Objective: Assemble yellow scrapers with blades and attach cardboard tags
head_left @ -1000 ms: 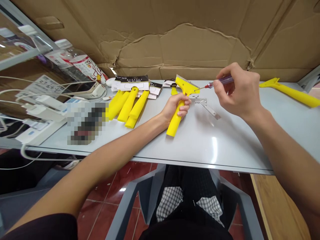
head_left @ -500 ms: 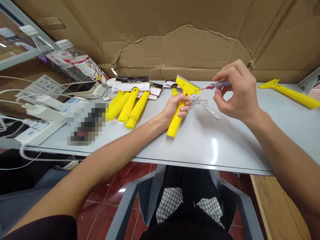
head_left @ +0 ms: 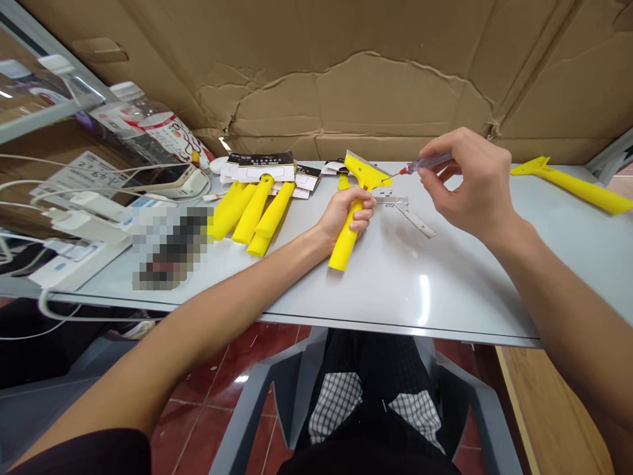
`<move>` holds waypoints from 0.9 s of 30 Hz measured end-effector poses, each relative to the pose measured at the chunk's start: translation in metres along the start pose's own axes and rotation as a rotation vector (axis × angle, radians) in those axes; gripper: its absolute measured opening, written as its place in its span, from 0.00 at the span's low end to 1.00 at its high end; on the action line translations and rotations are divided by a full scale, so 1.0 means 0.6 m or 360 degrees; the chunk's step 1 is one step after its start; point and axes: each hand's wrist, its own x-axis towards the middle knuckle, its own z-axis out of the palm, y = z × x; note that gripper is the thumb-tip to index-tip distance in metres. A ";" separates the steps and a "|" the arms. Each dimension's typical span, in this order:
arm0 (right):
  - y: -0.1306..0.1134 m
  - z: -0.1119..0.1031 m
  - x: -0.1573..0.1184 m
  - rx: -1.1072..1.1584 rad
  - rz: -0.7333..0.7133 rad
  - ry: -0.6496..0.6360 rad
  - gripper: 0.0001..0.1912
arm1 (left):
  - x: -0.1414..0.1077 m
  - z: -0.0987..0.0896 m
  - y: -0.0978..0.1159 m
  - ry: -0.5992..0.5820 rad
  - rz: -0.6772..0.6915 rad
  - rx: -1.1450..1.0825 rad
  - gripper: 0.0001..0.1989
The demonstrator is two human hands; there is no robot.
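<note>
brown cardboard (head_left: 405, 95) stands across the back, a shiny pale table (head_left: 380, 290) in front of it, and here i am, working from afar through the head camera. my left hand (head_left: 349, 211) has the yellow scraper (head_left: 364, 175) just above the tabletop, head up and away, handle slanting back towards me. fingers wrapped right round the upper handle, a closed fist, good. over to my right hand (head_left: 469, 181): thumb and fingertips pinched on the screwdriver (head_left: 407, 169), the remaining fingers loosely curled, and its tip is at the scraper head, by a small dark spot. a screw, i reckon, too small to be sure! this calls for steadiness: left wrist braced, shaft square to the head, light pressure inward, turning with the fingertips alone so the tip doesn't skate off. below, loose metal strips (head_left: 416, 220) lie on the table just beyond the left fist; i'd mind their edges with those knuckles so near.
</note>
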 end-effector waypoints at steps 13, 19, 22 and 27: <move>0.022 0.001 0.004 -0.0246 0.0000 -0.0019 0.07 | 0.012 -0.014 0.006 0.0009 0.0004 -0.0019 0.09; 0.025 0.011 0.000 -0.0241 -0.0034 0.0088 0.15 | 0.009 -0.012 0.004 0.0035 0.0020 0.0073 0.08; 0.028 0.014 -0.001 -0.0244 -0.0025 0.0097 0.18 | 0.009 -0.011 0.002 0.0033 0.0024 0.0092 0.08; 0.031 0.018 -0.001 -0.0292 -0.0027 0.0156 0.21 | 0.006 -0.007 0.002 0.0057 0.0015 0.0102 0.09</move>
